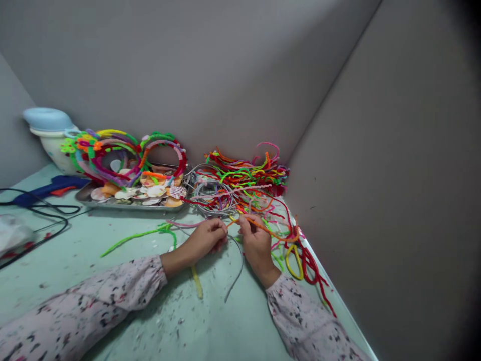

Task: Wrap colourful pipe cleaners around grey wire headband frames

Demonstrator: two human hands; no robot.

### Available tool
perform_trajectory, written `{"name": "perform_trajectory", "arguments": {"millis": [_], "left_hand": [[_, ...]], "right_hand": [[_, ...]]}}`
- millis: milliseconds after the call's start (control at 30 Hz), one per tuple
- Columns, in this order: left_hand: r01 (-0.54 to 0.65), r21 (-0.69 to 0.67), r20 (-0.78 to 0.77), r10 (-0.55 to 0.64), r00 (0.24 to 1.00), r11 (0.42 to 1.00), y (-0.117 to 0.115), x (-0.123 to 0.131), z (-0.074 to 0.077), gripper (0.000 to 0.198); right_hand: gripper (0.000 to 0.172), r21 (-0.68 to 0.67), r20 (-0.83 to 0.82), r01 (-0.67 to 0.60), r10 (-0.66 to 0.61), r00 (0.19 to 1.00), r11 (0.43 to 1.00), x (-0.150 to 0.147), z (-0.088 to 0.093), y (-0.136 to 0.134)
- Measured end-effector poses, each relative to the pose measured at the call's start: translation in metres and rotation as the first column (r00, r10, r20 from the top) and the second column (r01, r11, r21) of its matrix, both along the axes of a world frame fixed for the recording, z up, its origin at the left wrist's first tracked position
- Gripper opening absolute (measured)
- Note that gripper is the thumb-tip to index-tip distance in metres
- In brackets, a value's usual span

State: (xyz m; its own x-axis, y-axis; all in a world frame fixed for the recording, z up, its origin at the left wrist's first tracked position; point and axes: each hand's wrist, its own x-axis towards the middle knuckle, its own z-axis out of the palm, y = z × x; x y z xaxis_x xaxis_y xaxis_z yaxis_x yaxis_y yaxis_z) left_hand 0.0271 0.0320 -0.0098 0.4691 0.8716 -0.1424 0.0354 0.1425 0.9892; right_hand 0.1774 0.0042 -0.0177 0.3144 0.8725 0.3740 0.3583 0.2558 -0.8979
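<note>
- My left hand (212, 235) is closed, thumb and fingertips pinched on one end of an orange pipe cleaner (271, 232).
- My right hand (257, 245) pinches the same strand just beside the left, fingers curled; the orange length spans the small gap between my hands and trails off past my right knuckles.
- A gray wire (241, 260) curves down below my fingers; I cannot tell whether my left hand holds it too.
- Near my left wrist lie a bright green stem (131, 238) and a yellow strip (197, 283).
- Right of my right hand are a yellow loop (295, 261) and red strands (319, 281).
- Beyond my hands sit a gray wire coil (199, 193) and a multicolored heap of pipe cleaners (248, 173).
- Farther left, fuzzy hoops (142, 160) stand at a metal tray (124, 207) of shell-like pieces (156, 191).
</note>
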Motion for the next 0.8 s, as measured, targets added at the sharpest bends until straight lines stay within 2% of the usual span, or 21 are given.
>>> {"name": "perform_trajectory", "arguments": {"millis": [100, 200, 433, 533, 633, 733, 800], "left_hand": [[-0.017, -0.087, 0.114, 0.027, 0.993, 0.996, 0.0, -0.001, 0.0, 0.014], [0.002, -0.107, 0.128, 0.012, 0.992, 0.994, 0.001, -0.001, -0.001, 0.023], [0.018, -0.045, 0.076, -0.015, 0.997, 0.999, -0.002, -0.001, 0.0, 0.024], [0.111, 0.053, -0.006, -0.11, 0.994, 0.992, -0.005, -0.003, -0.003, 0.028], [0.212, 0.174, -0.093, -0.199, 0.976, 0.962, -0.008, -0.006, -0.004, 0.032], [0.328, 0.257, -0.198, -0.283, 0.938, 0.909, -0.012, -0.009, 0.002, 0.034], [0.404, 0.267, -0.244, -0.344, 0.907, 0.875, -0.013, -0.009, 0.007, 0.034]], "right_hand": [[0.026, -0.001, 0.045, 0.021, -0.021, 0.999, 1.0, 0.0, 0.001, -0.001], [0.027, -0.019, 0.082, 0.026, -0.024, 0.996, 0.999, 0.001, 0.002, -0.002], [0.033, -0.084, -0.073, 0.038, -0.044, 0.996, 0.996, 0.003, -0.002, 0.001], [0.035, -0.095, -0.166, 0.038, -0.054, 0.985, 0.995, 0.005, -0.004, 0.004], [0.036, -0.097, -0.208, 0.003, -0.024, 0.978, 0.995, 0.006, -0.003, 0.005], [0.036, -0.103, -0.181, -0.023, 0.004, 0.983, 0.994, 0.006, -0.002, 0.004], [0.036, -0.109, -0.148, -0.03, 0.014, 0.989, 0.994, 0.004, -0.002, 0.003]]}}
